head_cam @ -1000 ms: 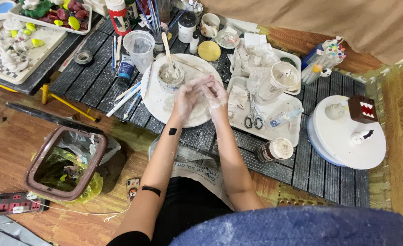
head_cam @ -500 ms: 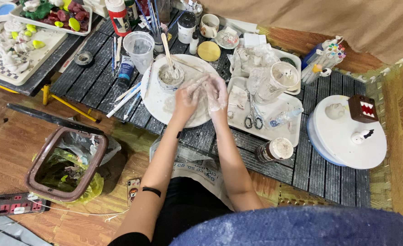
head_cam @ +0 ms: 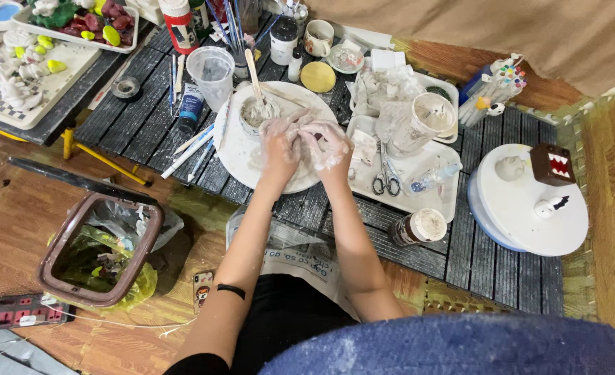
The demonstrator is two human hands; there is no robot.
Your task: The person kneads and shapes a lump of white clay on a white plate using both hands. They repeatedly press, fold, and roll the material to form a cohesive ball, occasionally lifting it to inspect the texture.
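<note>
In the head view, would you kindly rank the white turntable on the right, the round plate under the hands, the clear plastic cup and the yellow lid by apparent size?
1. White turntable and round plate: too alike to rank.
2. Clear plastic cup.
3. Yellow lid.

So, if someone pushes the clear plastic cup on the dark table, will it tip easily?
Probably yes. The clear plastic cup looks thin, tall and empty, so likely light and easy to tip. It stands free beside the round white plate, so a sideways push would probably slide it or knock it over.
</note>
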